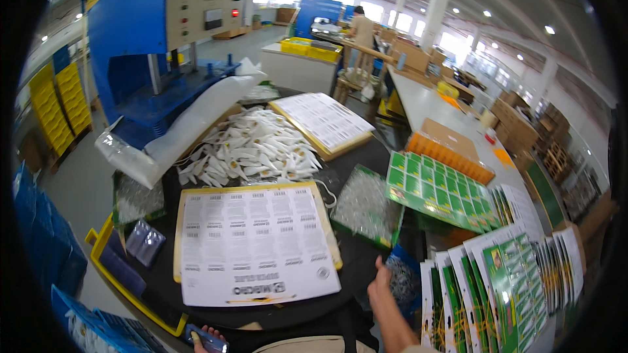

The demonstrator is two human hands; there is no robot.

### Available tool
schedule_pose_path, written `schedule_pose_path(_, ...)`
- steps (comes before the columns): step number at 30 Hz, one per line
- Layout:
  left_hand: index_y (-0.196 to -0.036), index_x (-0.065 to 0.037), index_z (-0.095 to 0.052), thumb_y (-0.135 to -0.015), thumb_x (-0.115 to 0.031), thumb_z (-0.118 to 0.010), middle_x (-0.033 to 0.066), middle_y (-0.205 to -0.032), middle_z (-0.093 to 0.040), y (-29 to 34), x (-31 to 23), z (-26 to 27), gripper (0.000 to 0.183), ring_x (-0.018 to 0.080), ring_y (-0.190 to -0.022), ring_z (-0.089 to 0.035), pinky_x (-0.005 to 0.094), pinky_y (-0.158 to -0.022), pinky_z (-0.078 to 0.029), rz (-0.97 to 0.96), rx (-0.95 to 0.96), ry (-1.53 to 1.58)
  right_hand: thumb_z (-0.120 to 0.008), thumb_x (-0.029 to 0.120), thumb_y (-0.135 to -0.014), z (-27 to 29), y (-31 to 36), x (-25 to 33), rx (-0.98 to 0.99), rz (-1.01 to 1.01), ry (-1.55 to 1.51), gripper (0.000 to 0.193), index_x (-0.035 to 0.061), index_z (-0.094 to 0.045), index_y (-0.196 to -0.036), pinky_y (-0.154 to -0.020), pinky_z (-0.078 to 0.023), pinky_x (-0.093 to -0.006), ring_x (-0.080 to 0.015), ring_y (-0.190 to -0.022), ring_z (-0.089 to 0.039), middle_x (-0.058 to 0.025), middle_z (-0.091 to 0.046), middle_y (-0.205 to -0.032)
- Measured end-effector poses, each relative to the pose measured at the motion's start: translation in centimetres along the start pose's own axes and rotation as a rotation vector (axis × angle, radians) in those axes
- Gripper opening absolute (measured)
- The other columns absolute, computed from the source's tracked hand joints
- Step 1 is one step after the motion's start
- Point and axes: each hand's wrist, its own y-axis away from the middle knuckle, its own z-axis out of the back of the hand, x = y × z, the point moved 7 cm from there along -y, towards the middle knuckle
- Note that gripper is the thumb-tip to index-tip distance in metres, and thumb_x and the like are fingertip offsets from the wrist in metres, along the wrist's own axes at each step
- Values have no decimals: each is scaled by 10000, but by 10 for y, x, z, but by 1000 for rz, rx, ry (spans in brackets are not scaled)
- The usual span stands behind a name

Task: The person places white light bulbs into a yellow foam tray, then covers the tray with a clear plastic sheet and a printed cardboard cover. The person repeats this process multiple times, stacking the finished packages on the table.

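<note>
My left hand (pixel 204 342), at the bottom edge, is closed around a bluish see-through plastic piece (pixel 212 338). My right hand (pixel 381 285) is beside the black worktop's right edge, a finger or thumb stretched upward and nothing visible in it. Next to it hangs a blue bag (pixel 413 268) with small greyish contents. Between the hands lies a large white printed card sheet (pixel 258 242) on a yellowish backing. Behind it is a heap of small white tubes (pixel 252 150). A similar bluish plastic piece (pixel 145 243) rests near a yellow crate (pixel 98 255) on the left.
A blue press (pixel 131 46) with a control panel stands back left, a clear plastic film roll (pixel 190 124) before it. Green trays of clear plastic (pixel 366 199) flank the sheet. Green printed cards (pixel 438 193) and stacked card packs (pixel 504 281) fill the right. Another person (pixel 361 29) stands farther back.
</note>
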Motion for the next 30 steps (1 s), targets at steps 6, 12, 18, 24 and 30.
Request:
schedule_pose_path(6,-1299,2,-561,-1003,-408,-529,152,-1241,-637,-28,-1,46,507,309,-1194,-575,453,-1073,-448,-17,-73,282,-664,150,-954,-12,187,-54,927,-190,1034,219,-59,-716,-913,-621,-561,-302,-201,-697,-708,-112,-728,-763)
schedule_pose_path(12,-1166,-93,-647,-1004,-446,-532,53,-1076,-700,-53,1,56,405,259,-1012,-627,474,-998,-452,36,-70,314,-677,120,-925,-123,193,61,541,333,708,152,-26,-688,-967,-651,-544,-324,-199,-675,-660,-119,-707,-808)
schedule_pose_path(18,-983,-156,-661,-987,-420,-584,21,-903,-684,-45,13,31,276,224,-832,-603,420,-807,-505,29,-321,233,-658,287,-934,-121,103,102,69,1288,1501,619,-37,-466,-1425,-1116,-353,-526,-476,-1295,-450,-279,-507,-1385)
schedule_pose_path(24,-893,-128,-619,-978,-274,-613,11,-795,-623,-61,-19,30,169,162,-861,-593,308,-697,-468,-133,380,363,-701,134,-927,-100,123,77,36,763,857,533,-25,-470,-1380,-1001,-487,-466,-369,-1214,-561,-244,-516,-1369)
schedule_pose_path(30,-1330,-92,-577,-1005,-509,-442,129,-1336,-583,-151,-109,50,546,331,-1244,-510,493,-1129,-344,-462,-421,265,-664,-27,-888,-36,100,11,65,188,104,263,48,-527,-1099,-709,-525,-358,-196,-848,-589,-81,-583,-1022)
